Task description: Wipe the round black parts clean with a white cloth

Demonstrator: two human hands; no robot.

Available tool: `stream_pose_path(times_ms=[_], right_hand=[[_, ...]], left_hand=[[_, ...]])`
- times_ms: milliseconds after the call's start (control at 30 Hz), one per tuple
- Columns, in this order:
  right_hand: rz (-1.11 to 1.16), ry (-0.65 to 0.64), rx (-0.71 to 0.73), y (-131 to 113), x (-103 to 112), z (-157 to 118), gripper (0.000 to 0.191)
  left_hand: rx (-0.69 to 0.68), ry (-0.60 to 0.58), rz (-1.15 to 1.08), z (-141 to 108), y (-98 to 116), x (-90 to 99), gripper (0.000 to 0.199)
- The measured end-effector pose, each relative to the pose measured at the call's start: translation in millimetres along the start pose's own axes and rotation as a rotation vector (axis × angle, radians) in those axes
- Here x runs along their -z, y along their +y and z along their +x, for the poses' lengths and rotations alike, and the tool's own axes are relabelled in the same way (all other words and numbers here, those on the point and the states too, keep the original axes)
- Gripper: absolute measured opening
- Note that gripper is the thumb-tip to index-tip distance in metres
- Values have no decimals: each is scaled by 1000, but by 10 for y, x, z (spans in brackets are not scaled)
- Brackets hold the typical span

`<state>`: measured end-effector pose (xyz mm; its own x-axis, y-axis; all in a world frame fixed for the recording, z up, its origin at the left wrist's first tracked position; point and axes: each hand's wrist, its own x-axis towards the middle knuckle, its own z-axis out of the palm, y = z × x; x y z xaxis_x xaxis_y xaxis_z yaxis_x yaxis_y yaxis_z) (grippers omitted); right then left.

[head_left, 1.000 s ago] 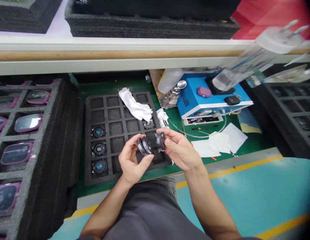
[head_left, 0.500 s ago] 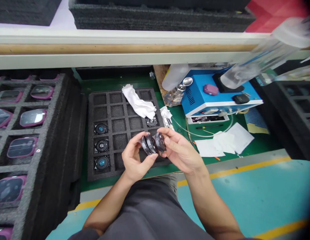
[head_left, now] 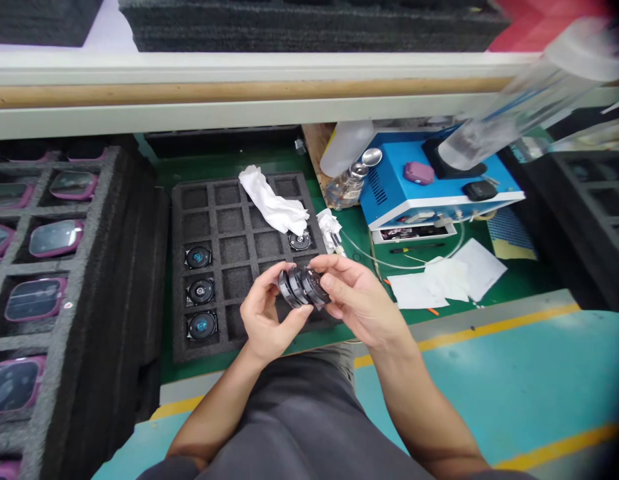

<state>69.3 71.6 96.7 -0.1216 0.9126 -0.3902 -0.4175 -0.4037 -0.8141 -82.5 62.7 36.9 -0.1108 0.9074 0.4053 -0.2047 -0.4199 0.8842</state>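
My left hand grips a pair of round black watch cases between thumb and fingers. In my right hand a third black watch case is pinched against that pair, its face tilted to the right. Both hands hover over the front right of a dark foam tray with square pockets. Several round watch modules, such as the one with a blue centre, sit in its left column. Another round module lies in a right-hand pocket, partly under a crumpled white cloth.
Left stands a tall stack of foam trays holding purple-framed watches. To the right are a blue machine, a metal-topped glass bottle, a clear tube and white papers. A shelf edge crosses above the bench.
My right hand's watch case has moved left against the two in my left hand, closing the gap, and its face has turned more into view. The whole view has shifted slightly.
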Motion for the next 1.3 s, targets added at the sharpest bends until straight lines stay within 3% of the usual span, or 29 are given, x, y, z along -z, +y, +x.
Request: stream_pose_path(times_ms=[1000,1300], right_hand=[[-290,37,206,121,31,-67,32],[-309,52,198,126,24,-91,32]], left_hand=[[30,31,-13,-9,2,-4,57],[40,34,27,-14,10,1,57]])
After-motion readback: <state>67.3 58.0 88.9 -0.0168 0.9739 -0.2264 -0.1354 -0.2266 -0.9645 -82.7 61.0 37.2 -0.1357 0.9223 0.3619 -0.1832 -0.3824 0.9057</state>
